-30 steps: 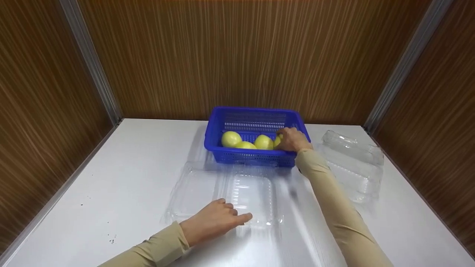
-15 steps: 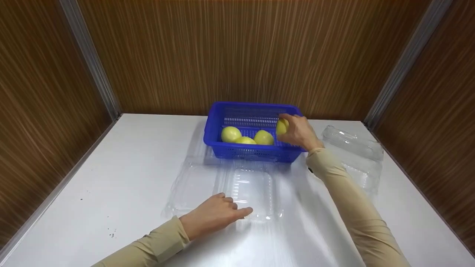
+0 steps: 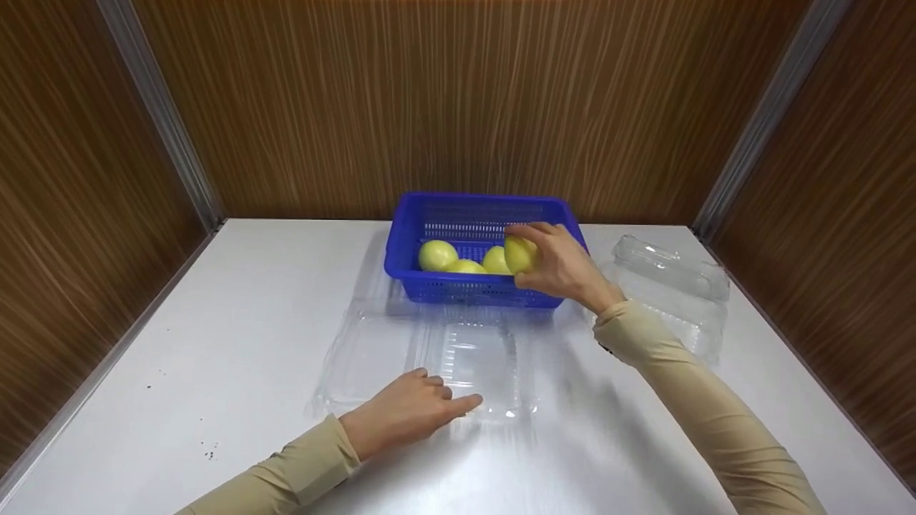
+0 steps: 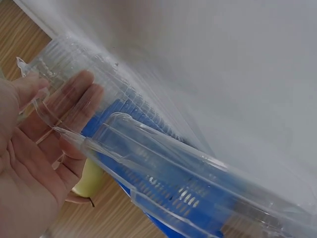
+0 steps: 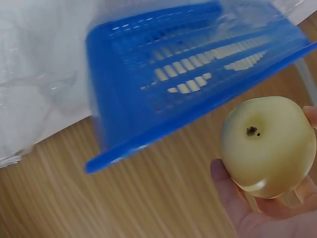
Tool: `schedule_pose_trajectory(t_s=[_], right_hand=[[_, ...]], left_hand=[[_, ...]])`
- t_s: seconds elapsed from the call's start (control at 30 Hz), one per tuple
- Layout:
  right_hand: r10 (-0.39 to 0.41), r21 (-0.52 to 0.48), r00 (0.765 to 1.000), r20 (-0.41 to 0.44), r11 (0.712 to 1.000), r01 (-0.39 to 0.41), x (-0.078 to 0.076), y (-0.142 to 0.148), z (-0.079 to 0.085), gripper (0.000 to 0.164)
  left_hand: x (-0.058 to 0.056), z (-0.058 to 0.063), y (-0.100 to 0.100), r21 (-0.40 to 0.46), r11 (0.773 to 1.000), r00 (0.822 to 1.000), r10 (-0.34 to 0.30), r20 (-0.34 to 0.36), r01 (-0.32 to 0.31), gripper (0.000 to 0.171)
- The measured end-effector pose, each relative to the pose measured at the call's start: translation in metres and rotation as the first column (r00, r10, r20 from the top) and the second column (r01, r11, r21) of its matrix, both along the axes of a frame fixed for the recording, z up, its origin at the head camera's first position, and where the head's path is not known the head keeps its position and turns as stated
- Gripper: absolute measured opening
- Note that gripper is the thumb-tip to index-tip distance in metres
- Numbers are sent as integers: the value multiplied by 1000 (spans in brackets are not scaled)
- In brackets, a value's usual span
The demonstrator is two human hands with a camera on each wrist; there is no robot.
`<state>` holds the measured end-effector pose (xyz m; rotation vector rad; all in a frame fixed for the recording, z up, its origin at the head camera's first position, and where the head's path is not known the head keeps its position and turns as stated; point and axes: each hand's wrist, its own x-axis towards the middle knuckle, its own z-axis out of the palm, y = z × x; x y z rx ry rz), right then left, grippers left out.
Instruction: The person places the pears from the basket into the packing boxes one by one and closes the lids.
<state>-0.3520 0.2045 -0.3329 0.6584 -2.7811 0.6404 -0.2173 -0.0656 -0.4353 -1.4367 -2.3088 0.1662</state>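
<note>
My right hand [image 3: 565, 265] grips a pale yellow pear [image 3: 518, 254] over the front right of a blue plastic basket [image 3: 401, 250]. The right wrist view shows fingers and thumb around that pear [image 5: 267, 144], its dark-marked end facing the camera. In the basket lie three more pears, one of them [image 3: 438, 255] at the left. A clear plastic clamshell box [image 3: 481, 350] lies spread open in front of the basket. My left hand [image 3: 408, 411] rests at its near edge, thumb spread; in the left wrist view, its fingers [image 4: 74, 111] show through the clear plastic.
More clear plastic boxes [image 3: 673, 272] lie at the right of the white table [image 3: 236, 322], partly behind the right sleeve. Wood-grain panels [image 3: 343, 107] enclose the back and sides. Small dark specks [image 3: 209, 452] dot the table at the front left.
The right hand has lifted a pear from the basket's right side and brought it left and toward the front rim. The left hand stays at the box edge. The head view shifts slightly.
</note>
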Motion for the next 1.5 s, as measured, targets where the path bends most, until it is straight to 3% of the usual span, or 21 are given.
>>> schedule_pose_trajectory(t_s=[0.17, 0.4, 0.7, 0.87, 1.03, 1.2, 1.27, 1.37, 1.5], right_hand=[[118, 6, 993, -3, 993, -118, 17, -10, -7, 70], [264, 46, 964, -17, 964, -263, 37, -20, -25, 68], [422, 107, 903, 86, 897, -429, 54, -29, -58, 68], [467, 104, 863, 192, 865, -491, 61, -30, -72, 65], [471, 110, 850, 235, 856, -505, 64, -29, -78, 63], [491, 89, 832, 257, 845, -527, 63, -27, -78, 62], [506, 79, 821, 265, 837, -541, 62, -26, -79, 63], [511, 71, 811, 284, 833, -549, 60, -25, -79, 64], [506, 55, 802, 318, 835, -548, 58, -23, -80, 66]], left_hand=[[3, 0, 0, -33, 999, 1000, 9, -7, -9, 41], [4, 0, 1, -46, 999, 1000, 12, -17, -12, 42], [4, -1, 1, -42, 999, 999, 4, -44, -6, 37], [3, 0, 2, -53, 999, 999, 6, -39, -8, 22], [2, -1, 2, -28, 1000, 999, 6, -33, -7, 7], [0, -1, -5, 49, 998, 1000, 26, -14, -25, 16], [-1, 0, -10, 94, 994, 999, 47, 19, -49, 21], [-3, 1, -20, 155, 980, 986, 108, 129, -127, 33], [-5, 4, -31, 162, 956, 930, 184, 319, -245, 52]])
